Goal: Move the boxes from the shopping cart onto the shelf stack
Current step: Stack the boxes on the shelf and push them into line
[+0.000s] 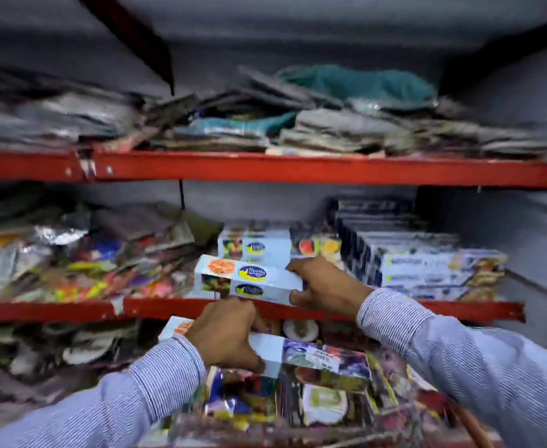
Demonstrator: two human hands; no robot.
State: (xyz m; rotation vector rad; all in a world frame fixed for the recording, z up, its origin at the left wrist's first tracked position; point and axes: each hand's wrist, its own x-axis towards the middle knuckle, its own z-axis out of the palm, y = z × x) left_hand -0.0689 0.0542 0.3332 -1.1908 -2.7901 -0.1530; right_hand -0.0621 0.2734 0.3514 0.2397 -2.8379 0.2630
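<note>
1. Right hand [325,284], centre right of frame, is clamped on the end of two stacked boxes [249,279] at the red shelf edge [298,307]
2. Left hand [228,334], lower centre, grips a long box [314,357] over the cart's packets [265,402]

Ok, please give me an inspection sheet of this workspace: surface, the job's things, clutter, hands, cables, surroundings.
Surface: middle shelf with red front edge, crowded.
Job's things: two light blue boxes stacked at the shelf front; another box over the cart goods.
Clutter: loose colourful packets left on the shelf; dark box stack right; mixed goods in the cart below.
Hands: right hand grips the stacked boxes' right end; left hand grips the lower box.
Cables: nothing seen.
Surroundings: upper shelf with blurred flat packets; grey wall behind.
</note>
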